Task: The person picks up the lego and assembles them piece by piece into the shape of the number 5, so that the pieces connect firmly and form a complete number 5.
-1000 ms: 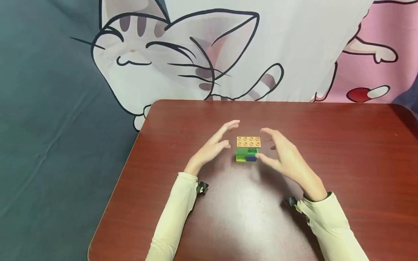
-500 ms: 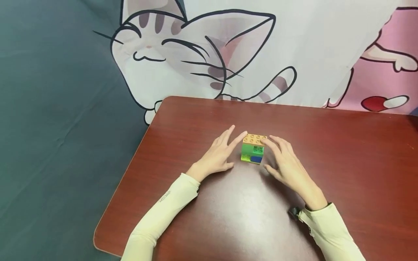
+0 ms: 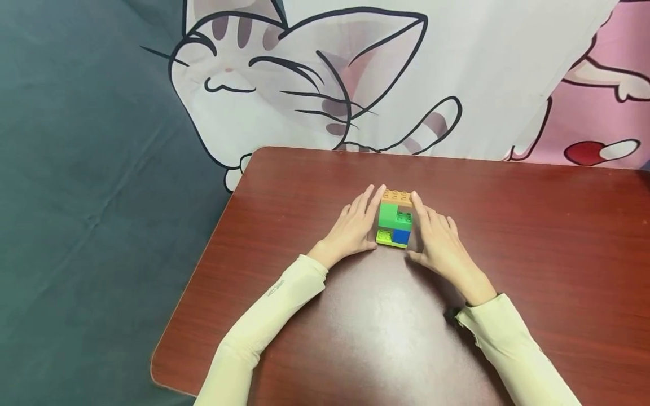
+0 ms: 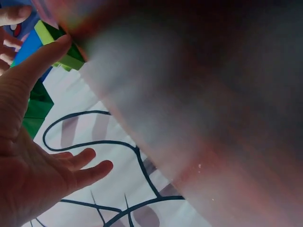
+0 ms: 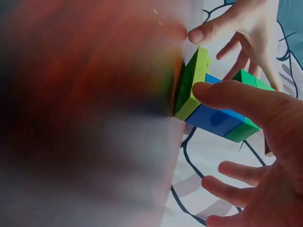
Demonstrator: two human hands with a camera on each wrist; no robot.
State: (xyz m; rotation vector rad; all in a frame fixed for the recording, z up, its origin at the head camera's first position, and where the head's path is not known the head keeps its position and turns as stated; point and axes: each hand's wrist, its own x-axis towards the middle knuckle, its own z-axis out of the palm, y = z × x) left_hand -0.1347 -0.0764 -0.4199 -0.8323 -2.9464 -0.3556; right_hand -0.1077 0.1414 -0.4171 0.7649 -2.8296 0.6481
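Observation:
A small stack of toy building bricks stands between my two hands. An orange brick (image 3: 398, 197) tops it, over green bricks (image 3: 388, 215), a blue brick (image 3: 401, 236) and a lime base piece (image 3: 384, 237). At its left side my left hand (image 3: 350, 230) has long straight fingers, the index at the orange brick's end and the thumb low by the lime piece. My right hand (image 3: 440, 241) mirrors it on the right, index fingertip at the orange brick's other end. In the right wrist view that thumb overlaps the lime piece (image 5: 200, 66), whose dark underside shows.
The stack is on a glossy reddish-brown table (image 3: 533, 237). Behind the table's far edge hangs a white cloth (image 3: 482, 67) printed with a cartoon cat, with pink at the right. Dark green cloth (image 3: 91, 225) lies to the left.
Both hands have closed in on the stack's sides, fingertips now at the orange brick's ends. The stack shows more of its front face, with the orange brick farther back. The head view has shifted.

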